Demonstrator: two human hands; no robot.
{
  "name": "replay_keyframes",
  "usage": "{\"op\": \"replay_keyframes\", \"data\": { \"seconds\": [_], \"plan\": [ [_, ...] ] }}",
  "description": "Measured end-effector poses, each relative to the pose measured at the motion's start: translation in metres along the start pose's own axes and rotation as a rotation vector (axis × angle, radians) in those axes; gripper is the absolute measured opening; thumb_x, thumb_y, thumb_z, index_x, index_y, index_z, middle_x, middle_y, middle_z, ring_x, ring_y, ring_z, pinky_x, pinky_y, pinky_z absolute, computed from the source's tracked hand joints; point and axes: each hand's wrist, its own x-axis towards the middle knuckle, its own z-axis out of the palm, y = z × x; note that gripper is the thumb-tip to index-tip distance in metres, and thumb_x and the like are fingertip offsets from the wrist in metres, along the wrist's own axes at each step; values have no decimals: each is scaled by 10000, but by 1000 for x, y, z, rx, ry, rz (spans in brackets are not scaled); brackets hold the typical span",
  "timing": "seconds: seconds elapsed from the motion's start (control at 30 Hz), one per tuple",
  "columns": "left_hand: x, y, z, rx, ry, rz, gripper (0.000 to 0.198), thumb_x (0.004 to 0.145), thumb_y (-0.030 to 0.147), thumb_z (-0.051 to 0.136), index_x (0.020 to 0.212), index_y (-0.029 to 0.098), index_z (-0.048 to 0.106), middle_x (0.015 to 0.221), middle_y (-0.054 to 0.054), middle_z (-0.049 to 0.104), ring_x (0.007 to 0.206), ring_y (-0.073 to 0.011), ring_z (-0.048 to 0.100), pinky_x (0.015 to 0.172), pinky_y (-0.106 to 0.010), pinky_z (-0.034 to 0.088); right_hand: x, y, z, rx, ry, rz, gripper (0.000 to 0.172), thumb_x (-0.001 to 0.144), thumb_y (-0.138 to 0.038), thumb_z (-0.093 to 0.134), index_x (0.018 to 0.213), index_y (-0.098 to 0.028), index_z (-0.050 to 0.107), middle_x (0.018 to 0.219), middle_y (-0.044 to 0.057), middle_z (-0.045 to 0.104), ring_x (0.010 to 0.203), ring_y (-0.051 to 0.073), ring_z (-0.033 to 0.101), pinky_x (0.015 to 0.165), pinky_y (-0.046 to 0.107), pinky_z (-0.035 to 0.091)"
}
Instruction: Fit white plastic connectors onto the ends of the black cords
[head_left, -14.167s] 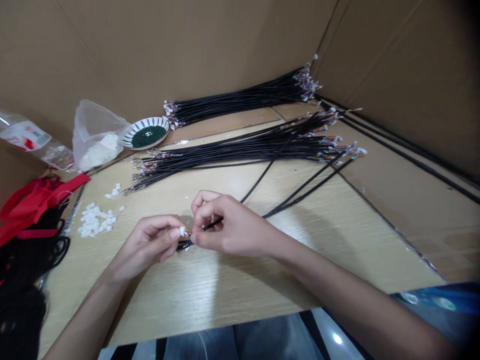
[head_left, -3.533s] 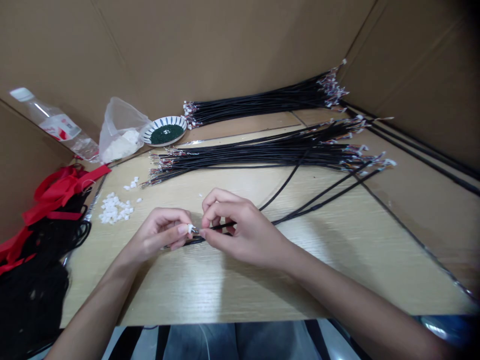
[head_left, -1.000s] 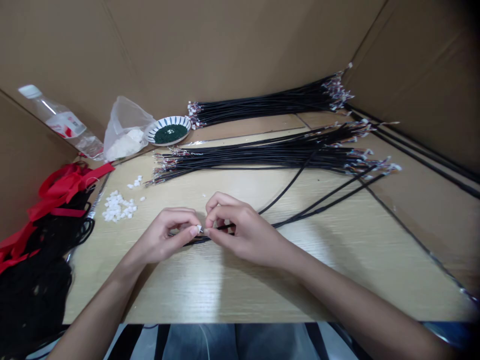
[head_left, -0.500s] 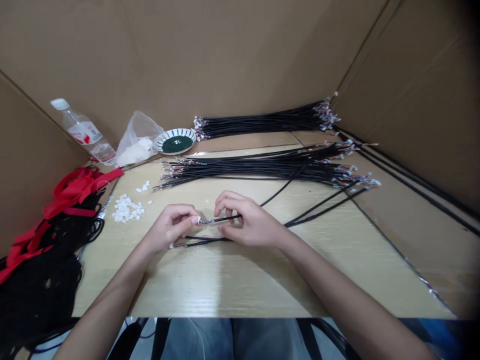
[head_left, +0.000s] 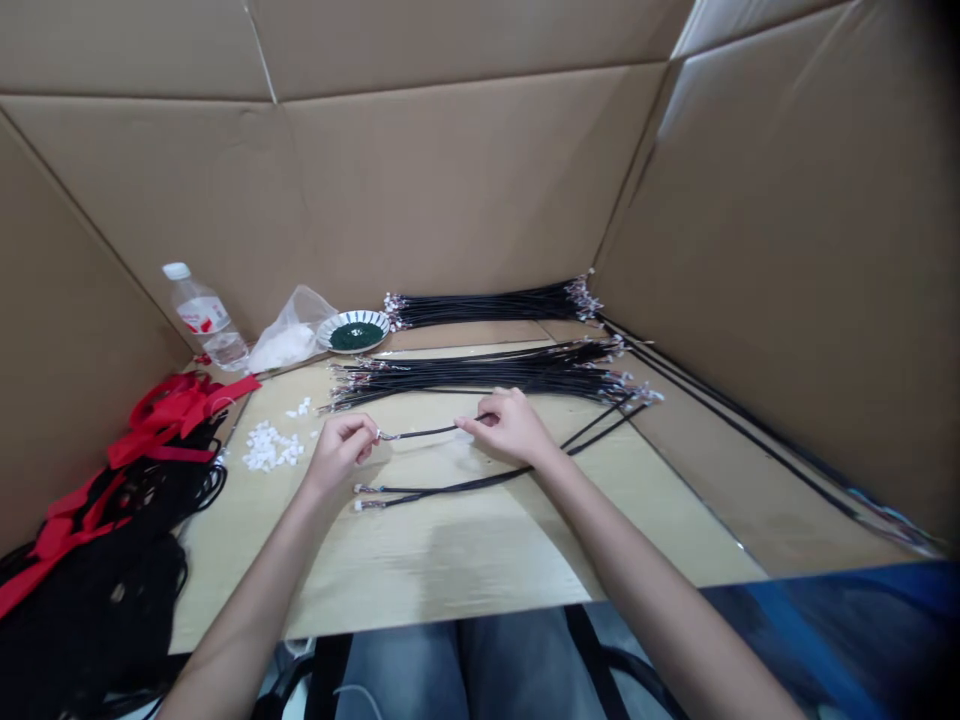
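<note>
A black cable (head_left: 429, 432) stretches between my two hands above the table. My left hand (head_left: 341, 448) pinches its wired end, where a small white connector (head_left: 379, 435) shows at the fingertips. Further along, my right hand (head_left: 510, 425) grips the cable's black sheath between thumb and fingers. Below them on the table lie two more black cables (head_left: 450, 488), with white connectors (head_left: 360, 505) at their left ends. Behind my hands sits a bundle of black cables (head_left: 480, 377) with bare coloured wires at the ends. Loose white connectors (head_left: 270, 446) are heaped left of my left hand.
At the back are a second cable bundle (head_left: 487, 307), a patterned dish (head_left: 324, 333) of dark green bits, a plastic bag (head_left: 289, 340) and a bottle (head_left: 206, 318). Red straps (head_left: 169, 405) and black cords lie left. Cardboard walls (head_left: 465, 180) enclose the table.
My right hand has slid right and slightly up along the cable, so more sheath shows between the hands. The head view has tilted upward, and the two cables below are more exposed.
</note>
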Motion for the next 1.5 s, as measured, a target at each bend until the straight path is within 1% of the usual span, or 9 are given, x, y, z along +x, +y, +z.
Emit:
{"op": "replay_keyframes", "data": {
  "seconds": [0.1, 0.23, 0.47, 0.67, 0.93, 1.1, 1.2, 1.37, 1.5],
  "plan": [
    [0, -4, 6, 42, 12, 32, 161, 650, 251, 480, 525, 157, 519, 428, 45, 393, 406, -81, 330, 428, -215, 250, -2, 0, 4, -55, 63, 23, 496, 811, -524, 544, 480, -183, 401, 527, 33, 544, 688, 181, 470, 697, 309, 271],
    [0, -8, 7, 89, 20, 76, 166, 635, 231, 484, 486, 163, 508, 419, 38, 401, 420, -91, 339, 437, -224, 247, -8, -6, 7, -116, 113, 46, 485, 812, -517, 549, 494, -187, 389, 571, 53, 574, 729, 195, 450, 721, 337, 255],
    [3, -15, -2, 174, 113, 132, 253, 645, 222, 441, 412, 169, 522, 412, 3, 445, 459, -125, 410, 486, -247, 302, -26, -21, 7, -131, 118, 14, 470, 814, -487, 559, 494, -190, 385, 551, 48, 566, 691, 182, 449, 717, 331, 266],
    [5, -19, -5, 207, 201, 100, 304, 710, 259, 424, 466, 163, 579, 381, 16, 415, 436, -134, 426, 491, -254, 323, -39, -34, 8, -108, 100, -35, 444, 812, -480, 572, 519, -183, 419, 566, 34, 570, 672, 167, 464, 696, 317, 273],
    [10, -28, -3, 249, 211, 76, 365, 757, 341, 428, 488, 158, 593, 378, 21, 412, 424, -131, 430, 487, -248, 334, -42, -38, 18, -53, 107, -49, 475, 813, -504, 552, 487, -189, 408, 526, 17, 524, 629, 157, 464, 665, 294, 307],
    [12, -30, -3, 289, 204, 84, 388, 769, 371, 437, 485, 160, 598, 405, 7, 458, 451, -136, 454, 507, -248, 346, -43, -36, 16, -63, 87, -26, 478, 791, -498, 578, 469, -196, 395, 512, 20, 522, 612, 159, 462, 640, 282, 324],
    [12, -28, -3, 298, 185, 94, 383, 767, 363, 443, 473, 164, 588, 407, 6, 468, 460, -137, 470, 523, -244, 365, -44, -37, 15, -78, 54, -15, 458, 783, -481, 592, 471, -192, 422, 523, 27, 539, 619, 162, 480, 611, 273, 323],
    [10, -27, -1, 311, 168, 91, 362, 763, 344, 446, 479, 166, 584, 391, 16, 449, 447, -136, 472, 491, -236, 358, -45, -39, 13, -109, 4, -1, 409, 766, -480, 604, 509, -178, 501, 584, 50, 590, 666, 176, 529, 592, 269, 313],
    [10, -29, 0, 330, 161, 92, 371, 778, 344, 449, 483, 161, 580, 409, 18, 458, 453, -127, 474, 496, -232, 360, -46, -41, 12, -140, -22, 0, 385, 755, -483, 607, 542, -174, 520, 622, 54, 606, 681, 184, 541, 585, 276, 290]
  ]
}}
